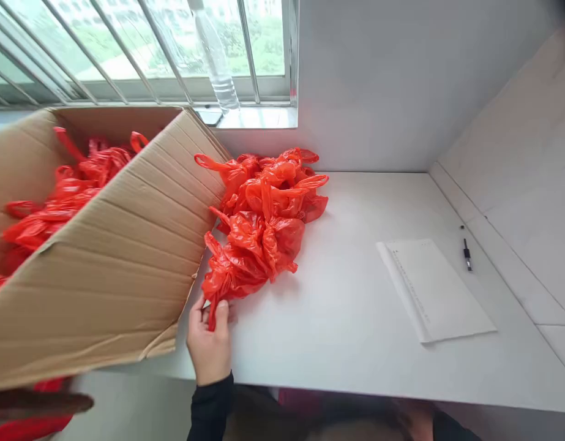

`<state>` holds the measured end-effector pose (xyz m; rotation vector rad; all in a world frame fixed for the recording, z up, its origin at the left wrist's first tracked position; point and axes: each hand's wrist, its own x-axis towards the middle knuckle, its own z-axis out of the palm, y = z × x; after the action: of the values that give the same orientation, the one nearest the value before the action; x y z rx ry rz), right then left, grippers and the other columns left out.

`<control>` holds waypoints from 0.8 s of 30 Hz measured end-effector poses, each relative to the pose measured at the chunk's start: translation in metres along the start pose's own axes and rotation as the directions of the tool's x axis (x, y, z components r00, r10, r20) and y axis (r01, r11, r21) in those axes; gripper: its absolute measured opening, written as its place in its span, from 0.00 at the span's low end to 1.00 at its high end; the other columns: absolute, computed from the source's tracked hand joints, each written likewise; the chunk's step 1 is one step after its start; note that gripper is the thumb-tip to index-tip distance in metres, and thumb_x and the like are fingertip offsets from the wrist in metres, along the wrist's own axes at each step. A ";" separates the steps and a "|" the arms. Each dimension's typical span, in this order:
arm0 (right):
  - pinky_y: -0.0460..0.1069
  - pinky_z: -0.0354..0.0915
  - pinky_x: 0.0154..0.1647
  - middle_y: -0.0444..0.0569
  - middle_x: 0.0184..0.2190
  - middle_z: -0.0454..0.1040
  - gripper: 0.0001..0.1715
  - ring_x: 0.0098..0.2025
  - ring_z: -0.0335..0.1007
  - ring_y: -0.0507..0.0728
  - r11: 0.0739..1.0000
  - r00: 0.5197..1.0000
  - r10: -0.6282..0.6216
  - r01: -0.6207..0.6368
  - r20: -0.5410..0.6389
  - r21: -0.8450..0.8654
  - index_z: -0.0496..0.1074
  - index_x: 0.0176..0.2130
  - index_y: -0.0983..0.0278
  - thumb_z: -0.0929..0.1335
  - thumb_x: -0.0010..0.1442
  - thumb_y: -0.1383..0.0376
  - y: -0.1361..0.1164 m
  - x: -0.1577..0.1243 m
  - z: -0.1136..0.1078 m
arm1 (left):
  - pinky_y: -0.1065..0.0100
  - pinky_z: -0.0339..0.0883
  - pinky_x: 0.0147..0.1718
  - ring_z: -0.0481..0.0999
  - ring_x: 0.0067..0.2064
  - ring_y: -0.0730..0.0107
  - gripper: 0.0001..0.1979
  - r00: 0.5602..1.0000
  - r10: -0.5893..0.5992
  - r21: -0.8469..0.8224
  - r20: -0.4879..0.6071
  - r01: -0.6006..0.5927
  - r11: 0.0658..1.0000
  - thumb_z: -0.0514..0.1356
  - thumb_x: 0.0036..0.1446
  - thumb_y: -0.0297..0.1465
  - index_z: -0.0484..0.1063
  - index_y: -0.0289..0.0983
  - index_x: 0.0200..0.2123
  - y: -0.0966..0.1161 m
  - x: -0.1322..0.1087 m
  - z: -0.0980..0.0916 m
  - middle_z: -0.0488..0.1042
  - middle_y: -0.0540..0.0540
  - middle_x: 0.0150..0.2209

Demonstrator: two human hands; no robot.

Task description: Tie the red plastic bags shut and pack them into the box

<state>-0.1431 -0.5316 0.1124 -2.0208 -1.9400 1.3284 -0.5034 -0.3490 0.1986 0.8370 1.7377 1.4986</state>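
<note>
A heap of crumpled, knotted red plastic bags [264, 220] lies on the white table against the cardboard box. At the heap's near end my left hand [209, 343] has its thumb and fingers closed around the loose end of one red plastic bag [212, 315]. Low at the bottom edge, below the table, part of my right hand [420, 419] shows beside a dark sleeve. It is blurred, its fingers are not clear, and no held thing can be made out.
An open cardboard box [126, 245] at left holds more red bags [75, 196]. A notepad [436, 288] and pen [467, 254] lie on the white table [346, 331]. A clear bottle [218, 67] stands on the sill by a barred window. A dark blurred shape [38, 404] shows lower left.
</note>
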 end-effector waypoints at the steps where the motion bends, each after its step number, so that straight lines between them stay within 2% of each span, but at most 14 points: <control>1: 0.59 0.65 0.58 0.51 0.55 0.73 0.18 0.55 0.70 0.63 0.999 1.000 -0.012 0.013 0.003 -0.051 0.73 0.52 0.46 0.67 0.63 0.53 0.002 -0.015 -0.002 | 0.64 0.75 0.32 0.77 0.36 0.64 0.34 1.000 0.030 0.006 -0.006 -0.030 1.000 0.65 0.50 0.41 0.63 0.38 0.59 -0.002 -0.006 -0.001 0.75 0.40 0.43; 3: 0.58 0.65 0.58 0.49 0.52 0.77 0.21 0.56 0.71 0.64 0.985 0.996 -0.079 0.085 0.050 -0.151 0.72 0.52 0.39 0.67 0.60 0.57 -0.009 -0.036 -0.007 | 0.65 0.74 0.33 0.77 0.40 0.64 0.36 0.998 0.060 0.027 -0.011 -0.060 0.998 0.66 0.48 0.38 0.61 0.38 0.61 -0.003 -0.019 -0.005 0.72 0.38 0.49; 5: 0.60 0.69 0.52 0.50 0.46 0.80 0.24 0.49 0.75 0.66 0.951 0.961 -0.239 0.260 0.138 -0.164 0.73 0.53 0.46 0.66 0.57 0.60 -0.038 -0.046 -0.018 | 0.67 0.74 0.31 0.77 0.38 0.65 0.33 0.998 0.062 0.033 -0.010 -0.062 0.998 0.64 0.48 0.36 0.63 0.36 0.58 -0.002 -0.032 -0.011 0.73 0.38 0.47; 6: 0.59 0.70 0.47 0.51 0.42 0.81 0.24 0.44 0.77 0.65 0.922 0.923 -0.345 0.367 0.173 -0.124 0.73 0.53 0.51 0.64 0.57 0.59 -0.057 -0.047 -0.026 | 0.68 0.73 0.30 0.77 0.36 0.67 0.31 0.998 0.063 0.033 -0.010 -0.062 0.998 0.64 0.48 0.35 0.65 0.35 0.56 0.000 -0.038 -0.016 0.74 0.39 0.44; 8: 0.52 0.70 0.41 0.48 0.36 0.81 0.21 0.36 0.76 0.59 0.854 0.843 -0.517 0.520 0.149 0.021 0.75 0.51 0.55 0.63 0.59 0.60 -0.092 -0.045 -0.045 | 0.70 0.72 0.28 0.77 0.32 0.70 0.28 0.998 0.063 0.028 -0.007 -0.062 0.998 0.62 0.48 0.34 0.66 0.34 0.53 0.004 -0.049 -0.025 0.74 0.42 0.39; 9: 0.50 0.69 0.37 0.47 0.34 0.80 0.20 0.33 0.75 0.57 0.825 0.817 -0.565 0.556 0.111 0.103 0.74 0.51 0.56 0.62 0.61 0.61 -0.105 -0.042 -0.054 | 0.71 0.72 0.28 0.76 0.31 0.72 0.27 0.998 0.064 0.023 -0.007 -0.064 0.998 0.62 0.47 0.33 0.67 0.33 0.53 0.006 -0.054 -0.031 0.74 0.43 0.38; 11: 0.48 0.67 0.34 0.46 0.31 0.79 0.20 0.30 0.73 0.54 0.780 0.797 -0.604 0.594 -0.010 0.193 0.72 0.52 0.58 0.60 0.64 0.63 -0.121 -0.031 -0.070 | 0.71 0.72 0.28 0.76 0.30 0.74 0.26 0.998 0.068 0.014 -0.007 -0.068 0.998 0.61 0.47 0.33 0.67 0.33 0.52 0.011 -0.062 -0.042 0.74 0.45 0.37; 14: 0.47 0.65 0.33 0.43 0.26 0.74 0.18 0.28 0.71 0.52 0.768 0.781 -0.579 0.619 -0.234 0.166 0.73 0.48 0.61 0.59 0.64 0.66 -0.119 -0.010 -0.080 | 0.71 0.72 0.27 0.76 0.29 0.74 0.26 0.998 0.065 0.008 0.004 -0.065 0.998 0.62 0.46 0.32 0.67 0.34 0.50 0.016 -0.070 -0.058 0.75 0.45 0.36; 16: 0.47 0.64 0.33 0.42 0.24 0.71 0.17 0.27 0.70 0.52 0.776 0.764 -0.553 0.617 -0.333 0.127 0.74 0.45 0.62 0.59 0.64 0.66 -0.110 0.003 -0.079 | 0.71 0.72 0.26 0.76 0.29 0.73 0.25 0.998 0.063 0.010 0.008 -0.063 0.998 0.62 0.46 0.32 0.67 0.33 0.50 0.019 -0.074 -0.065 0.75 0.45 0.36; 20: 0.48 0.62 0.31 0.40 0.20 0.68 0.17 0.23 0.65 0.51 0.795 0.754 -0.522 0.599 -0.398 0.093 0.75 0.43 0.63 0.59 0.64 0.64 -0.098 0.019 -0.073 | 0.70 0.73 0.26 0.76 0.29 0.73 0.24 0.998 0.053 0.030 0.040 -0.054 0.998 0.62 0.48 0.32 0.67 0.33 0.50 0.022 -0.076 -0.068 0.75 0.44 0.36; 24: 0.47 0.62 0.33 0.40 0.20 0.68 0.17 0.25 0.67 0.52 0.796 0.750 -0.504 0.595 -0.428 0.106 0.75 0.43 0.62 0.60 0.63 0.64 -0.094 0.023 -0.072 | 0.69 0.73 0.27 0.76 0.31 0.72 0.25 0.995 0.036 0.088 0.090 -0.044 0.995 0.61 0.51 0.31 0.66 0.33 0.53 0.023 -0.068 -0.054 0.74 0.43 0.38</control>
<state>-0.1799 -0.4555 0.1985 -1.2977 -1.8673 0.8829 -0.5097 -0.4316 0.2330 0.9749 1.7432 1.3959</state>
